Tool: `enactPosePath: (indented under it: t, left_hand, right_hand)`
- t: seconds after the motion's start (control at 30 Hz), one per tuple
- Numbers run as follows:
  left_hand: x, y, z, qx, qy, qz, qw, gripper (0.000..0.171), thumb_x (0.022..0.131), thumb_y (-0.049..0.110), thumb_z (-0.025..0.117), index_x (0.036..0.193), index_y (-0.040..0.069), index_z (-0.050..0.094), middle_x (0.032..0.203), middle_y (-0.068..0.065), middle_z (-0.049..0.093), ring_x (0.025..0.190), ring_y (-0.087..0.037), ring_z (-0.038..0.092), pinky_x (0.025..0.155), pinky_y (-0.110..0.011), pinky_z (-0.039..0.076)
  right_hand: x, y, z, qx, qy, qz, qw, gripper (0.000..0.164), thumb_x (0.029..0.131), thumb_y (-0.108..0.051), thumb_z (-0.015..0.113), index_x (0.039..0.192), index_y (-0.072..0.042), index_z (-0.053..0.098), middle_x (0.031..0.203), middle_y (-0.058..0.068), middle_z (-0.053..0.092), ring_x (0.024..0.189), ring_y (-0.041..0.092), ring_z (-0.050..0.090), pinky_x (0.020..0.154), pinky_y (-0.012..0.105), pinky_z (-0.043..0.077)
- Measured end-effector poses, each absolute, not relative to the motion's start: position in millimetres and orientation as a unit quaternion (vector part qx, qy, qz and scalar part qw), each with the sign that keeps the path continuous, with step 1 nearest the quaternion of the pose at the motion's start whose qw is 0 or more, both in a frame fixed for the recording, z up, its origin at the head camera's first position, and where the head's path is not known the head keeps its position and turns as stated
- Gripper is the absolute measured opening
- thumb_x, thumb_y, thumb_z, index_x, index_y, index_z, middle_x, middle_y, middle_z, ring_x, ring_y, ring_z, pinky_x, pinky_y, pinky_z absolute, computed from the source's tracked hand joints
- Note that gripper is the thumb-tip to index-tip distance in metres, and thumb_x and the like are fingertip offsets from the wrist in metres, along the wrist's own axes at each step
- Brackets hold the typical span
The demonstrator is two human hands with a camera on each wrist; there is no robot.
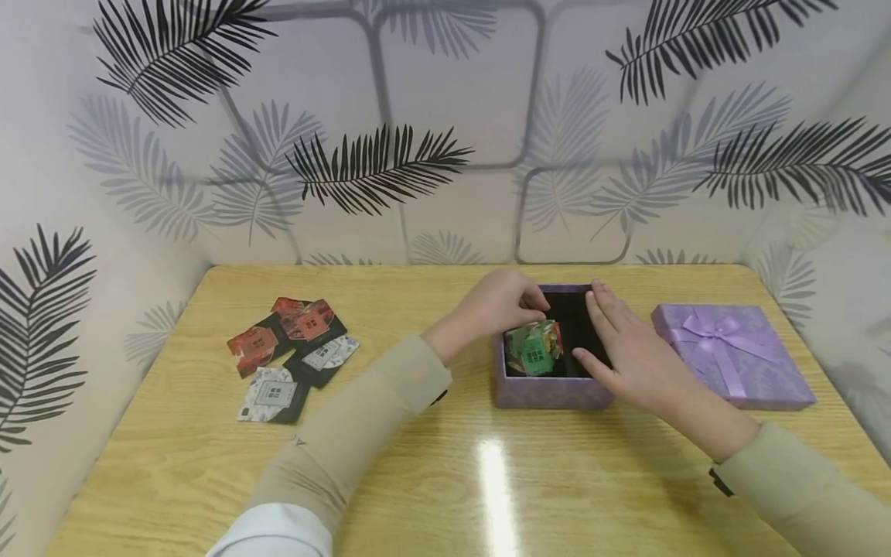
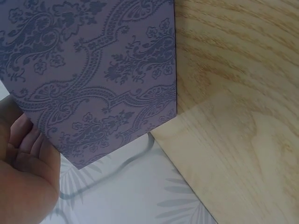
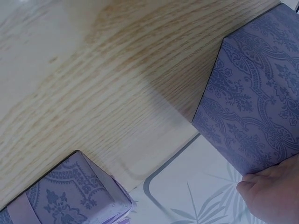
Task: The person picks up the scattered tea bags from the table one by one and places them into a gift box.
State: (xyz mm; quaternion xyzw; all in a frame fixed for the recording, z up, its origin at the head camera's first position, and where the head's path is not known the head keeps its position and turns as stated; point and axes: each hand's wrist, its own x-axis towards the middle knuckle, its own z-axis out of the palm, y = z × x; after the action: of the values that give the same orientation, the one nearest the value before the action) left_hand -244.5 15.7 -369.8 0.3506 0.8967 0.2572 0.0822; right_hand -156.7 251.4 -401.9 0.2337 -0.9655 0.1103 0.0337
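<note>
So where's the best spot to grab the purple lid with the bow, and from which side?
Take the purple lid by its two long side walls, coming straight down from above with the fingers spread across it. It lies flat on the table, bow up, so the top gives no grip. The right hand is nearest; the open box crowds the lid's left side.

- Purple box: fills the right side of the right wrist view; its wall bears a darker paisley print, and one vertical corner edge faces the camera.
- Right hand: seen at the lower right corner, a fingertip touching the box wall near its edge.
- Wooden table: light grain runs diagonally across the frame.
- Lid: purple, same print, with a pale ribbon band, lying at the lower left, apart from the box.
- Wall: pale leaf pattern beyond the table edge.
</note>
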Motion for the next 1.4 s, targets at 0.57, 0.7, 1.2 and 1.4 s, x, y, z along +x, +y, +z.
enactPosePath:
  t: [0.57,0.7,1.2,1.4]
  left_hand:
    - [-249,-22,-364,0.275,0.880,0.383,0.051,0.024,0.100,0.017,0.077,0.121,0.006,0.079,0.118,-0.008,0.080,0.104,-0.021,0.077,0.094,-0.032,0.061]
    - [-251,-39,-361,0.255,0.885,0.389,0.036,0.024,0.098,0.017,0.079,0.119,0.006,0.080,0.115,-0.007,0.081,0.101,-0.021,0.076,0.092,-0.032,0.061]
    - [-253,-115,-365,0.181,0.889,0.420,-0.015,0.022,0.099,0.015,0.077,0.120,0.006,0.079,0.114,-0.014,0.080,0.103,-0.029,0.076,0.093,-0.042,0.062]
    - [-251,-147,-367,0.147,0.893,0.424,-0.032,0.024,0.098,0.013,0.078,0.120,0.004,0.078,0.117,-0.017,0.079,0.105,-0.032,0.076,0.093,-0.045,0.063]
  right_hand:
    - [-159,252,-402,0.241,-0.964,0.109,0.040,0.085,0.111,-0.048,0.050,0.164,0.011,0.020,0.174,0.032,0.016,0.161,0.048,0.022,0.127,0.064,0.030]
    - [-158,250,-400,0.240,-0.964,0.110,0.039,0.085,0.110,-0.046,0.052,0.164,0.012,0.021,0.174,0.031,0.016,0.161,0.048,0.022,0.127,0.064,0.030]
    - [-156,248,-399,0.232,-0.966,0.113,0.018,0.086,0.111,-0.046,0.051,0.166,0.010,0.016,0.176,0.028,0.010,0.163,0.047,0.016,0.127,0.065,0.029]
    - [-158,249,-399,0.232,-0.966,0.111,0.020,0.086,0.111,-0.046,0.051,0.165,0.010,0.016,0.176,0.029,0.010,0.163,0.047,0.017,0.127,0.065,0.029]
